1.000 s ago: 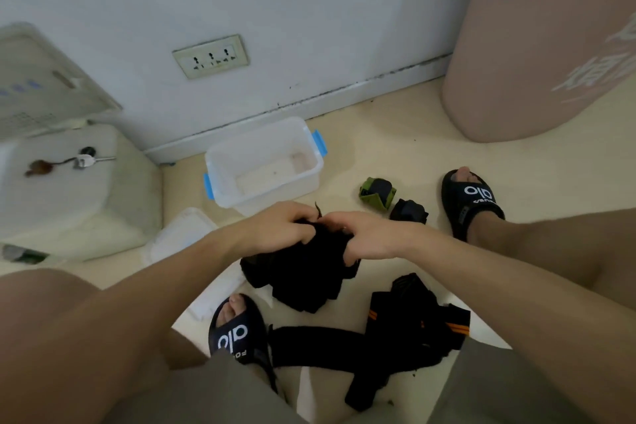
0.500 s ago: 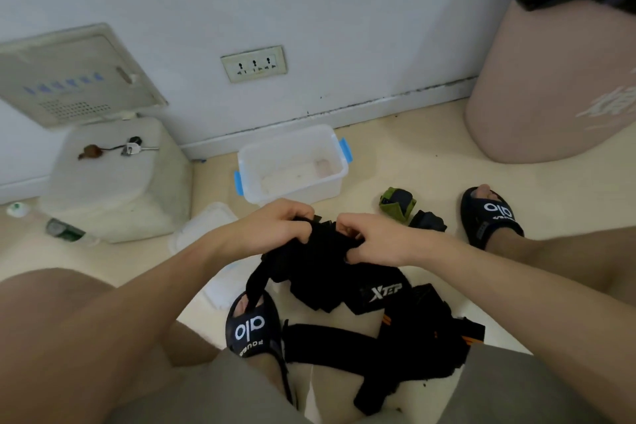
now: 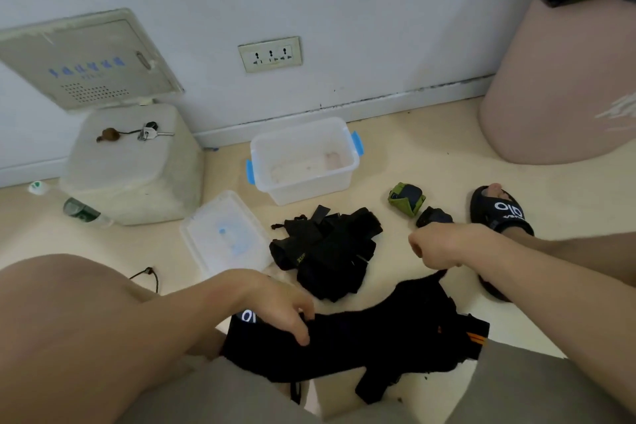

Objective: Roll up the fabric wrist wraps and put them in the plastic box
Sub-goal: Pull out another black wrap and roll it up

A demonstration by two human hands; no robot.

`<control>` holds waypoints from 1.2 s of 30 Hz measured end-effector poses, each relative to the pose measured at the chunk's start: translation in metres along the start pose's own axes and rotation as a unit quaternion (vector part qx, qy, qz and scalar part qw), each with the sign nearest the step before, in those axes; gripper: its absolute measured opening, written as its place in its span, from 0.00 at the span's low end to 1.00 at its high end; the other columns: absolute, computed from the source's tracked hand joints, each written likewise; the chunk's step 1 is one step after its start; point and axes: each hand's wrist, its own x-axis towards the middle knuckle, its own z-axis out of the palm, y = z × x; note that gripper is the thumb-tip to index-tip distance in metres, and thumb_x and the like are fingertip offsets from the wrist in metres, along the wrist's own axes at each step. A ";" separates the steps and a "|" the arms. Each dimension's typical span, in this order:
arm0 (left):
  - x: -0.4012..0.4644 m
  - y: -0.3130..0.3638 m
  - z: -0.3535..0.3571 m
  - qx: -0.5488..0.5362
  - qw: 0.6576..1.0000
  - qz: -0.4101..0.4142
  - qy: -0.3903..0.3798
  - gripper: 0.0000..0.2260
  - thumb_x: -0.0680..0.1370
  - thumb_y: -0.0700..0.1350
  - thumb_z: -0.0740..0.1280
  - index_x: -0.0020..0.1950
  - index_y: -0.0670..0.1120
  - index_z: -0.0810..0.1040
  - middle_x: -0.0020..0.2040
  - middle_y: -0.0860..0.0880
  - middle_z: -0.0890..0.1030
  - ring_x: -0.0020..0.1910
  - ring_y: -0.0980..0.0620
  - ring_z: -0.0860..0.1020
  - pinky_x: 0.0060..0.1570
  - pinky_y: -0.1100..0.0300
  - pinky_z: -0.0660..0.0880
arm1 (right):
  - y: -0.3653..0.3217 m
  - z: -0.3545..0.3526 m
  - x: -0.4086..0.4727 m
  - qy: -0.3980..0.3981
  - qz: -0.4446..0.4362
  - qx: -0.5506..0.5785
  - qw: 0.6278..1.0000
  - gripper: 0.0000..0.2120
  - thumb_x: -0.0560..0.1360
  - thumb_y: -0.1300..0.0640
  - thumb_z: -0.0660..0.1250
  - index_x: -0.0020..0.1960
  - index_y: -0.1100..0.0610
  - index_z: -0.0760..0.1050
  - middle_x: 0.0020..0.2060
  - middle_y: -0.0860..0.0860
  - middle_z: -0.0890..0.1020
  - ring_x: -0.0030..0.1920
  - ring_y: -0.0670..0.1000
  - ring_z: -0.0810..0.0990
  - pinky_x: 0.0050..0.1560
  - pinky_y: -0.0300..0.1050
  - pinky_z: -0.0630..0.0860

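Observation:
A long black wrist wrap (image 3: 385,337) with orange stripes at one end stretches between my knees. My left hand (image 3: 275,303) grips its left end near the floor. My right hand (image 3: 437,244) pinches the other end and holds it raised. A bundle of black wraps (image 3: 327,251) lies loose on the floor beyond. The clear plastic box (image 3: 261,162) with blue latches stands open near the wall, with nothing in it. A rolled green wrap (image 3: 406,198) and a rolled black one (image 3: 433,216) sit to its right.
The box lid (image 3: 223,234) lies flat left of the bundle. A white container (image 3: 130,165) with keys on top stands at the left wall, a bottle (image 3: 82,212) beside it. A pink bin (image 3: 564,79) fills the right. My sandalled feet (image 3: 499,213) flank the wraps.
Both hands let go of the black bundle, which now lies on the floor. They moved nearer to me and took hold of the long striped wrap.

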 end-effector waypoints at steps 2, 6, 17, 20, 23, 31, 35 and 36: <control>0.005 -0.005 0.004 0.019 0.999 -0.018 0.025 0.32 0.80 0.56 0.67 0.82 0.54 0.58 0.75 0.49 0.71 0.72 0.46 0.69 0.65 0.56 0.69 | 0.005 0.005 0.000 -0.015 0.023 -0.021 0.999 0.21 0.81 0.65 0.56 0.73 0.60 0.67 0.64 0.58 0.75 0.51 0.54 0.75 0.51 0.44 0.75; 0.015 -0.022 -0.014 0.033 0.990 -0.031 0.134 0.30 0.82 0.52 0.64 0.82 0.51 0.57 0.74 0.42 0.72 0.68 0.44 0.74 0.62 0.55 0.72 | 0.010 0.010 0.004 0.018 0.019 -0.011 1.000 0.24 0.81 0.63 0.56 0.78 0.58 0.62 0.67 0.59 0.73 0.63 0.59 0.76 0.58 0.48 0.76; 0.075 -0.031 -0.051 0.098 0.982 -0.033 0.159 0.29 0.83 0.51 0.61 0.82 0.59 0.56 0.76 0.46 0.65 0.69 0.44 0.72 0.69 0.49 0.71 | -0.018 -0.001 0.006 0.029 -0.060 0.048 0.997 0.23 0.82 0.63 0.57 0.77 0.56 0.66 0.68 0.58 0.74 0.62 0.58 0.78 0.48 0.45 0.73; 0.097 -0.028 -0.063 0.101 0.986 -0.039 0.128 0.29 0.83 0.54 0.62 0.82 0.60 0.55 0.79 0.46 0.60 0.72 0.42 0.70 0.72 0.47 0.69 | -0.015 -0.001 0.013 0.037 -0.065 0.052 0.996 0.22 0.82 0.63 0.57 0.75 0.57 0.67 0.65 0.58 0.75 0.57 0.57 0.78 0.41 0.43 0.71; 0.117 -0.025 -0.075 0.079 0.990 -0.048 0.108 0.32 0.82 0.56 0.63 0.83 0.58 0.51 0.78 0.44 0.62 0.72 0.41 0.70 0.71 0.47 0.69 | -0.012 0.000 0.020 0.027 -0.063 0.051 0.996 0.20 0.82 0.63 0.58 0.73 0.58 0.69 0.64 0.57 0.76 0.61 0.58 0.78 0.48 0.48 0.74; 0.159 -0.006 -0.105 -0.018 0.997 -0.053 0.049 0.28 0.82 0.55 0.67 0.79 0.52 0.64 0.73 0.45 0.71 0.66 0.46 0.73 0.61 0.57 0.71 | -0.003 -0.002 0.035 0.021 -0.080 0.068 0.994 0.16 0.82 0.61 0.59 0.70 0.57 0.69 0.61 0.57 0.76 0.60 0.59 0.78 0.48 0.50 0.73; 0.168 -0.003 -0.118 -0.018 0.992 -0.030 0.118 0.13 0.77 0.47 0.74 0.60 0.47 0.78 0.54 0.50 0.78 0.49 0.53 0.75 0.42 0.63 0.71 | 0.000 -0.009 0.039 0.031 -0.080 0.062 0.994 0.17 0.81 0.62 0.61 0.69 0.58 0.72 0.59 0.56 0.77 0.58 0.59 0.79 0.45 0.50 0.72; 0.167 -0.002 -0.120 -0.030 0.991 -0.021 0.131 0.10 0.76 0.45 0.75 0.55 0.47 0.79 0.50 0.51 0.78 0.46 0.54 0.75 0.39 0.64 0.70 | 0.000 -0.012 0.039 0.035 -0.080 0.061 0.994 0.18 0.81 0.62 0.61 0.70 0.57 0.71 0.59 0.56 0.77 0.58 0.59 0.79 0.45 0.50 0.72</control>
